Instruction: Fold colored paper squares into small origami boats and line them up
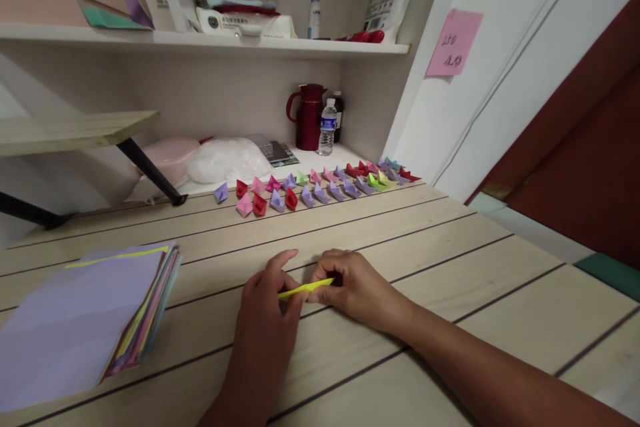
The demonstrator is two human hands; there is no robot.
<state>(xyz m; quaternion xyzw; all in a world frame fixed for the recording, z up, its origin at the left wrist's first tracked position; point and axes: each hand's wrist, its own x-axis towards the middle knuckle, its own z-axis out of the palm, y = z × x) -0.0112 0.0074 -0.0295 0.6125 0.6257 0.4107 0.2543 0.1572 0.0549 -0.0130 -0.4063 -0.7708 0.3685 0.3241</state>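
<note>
A narrow folded strip of yellow paper (pixel 306 289) lies between my two hands on the wooden table (pixel 450 260). My left hand (pixel 267 310) pinches its left end with thumb and fingers closed. My right hand (pixel 350 287) is closed on its right end, fingers curled over it. Two rows of small folded paper boats (pixel 320 187) in purple, red, pink and green stand along the table's far edge. A stack of coloured paper sheets (pixel 85 313), lilac on top, lies at the left.
A dark red jug (pixel 307 117) and a water bottle (pixel 327 127) stand in the back alcove, beside a white plastic bag (pixel 227 160). A shelf (pixel 200 43) above holds boxes and a bottle. A pink sticky note (pixel 453 43) hangs on the right wall.
</note>
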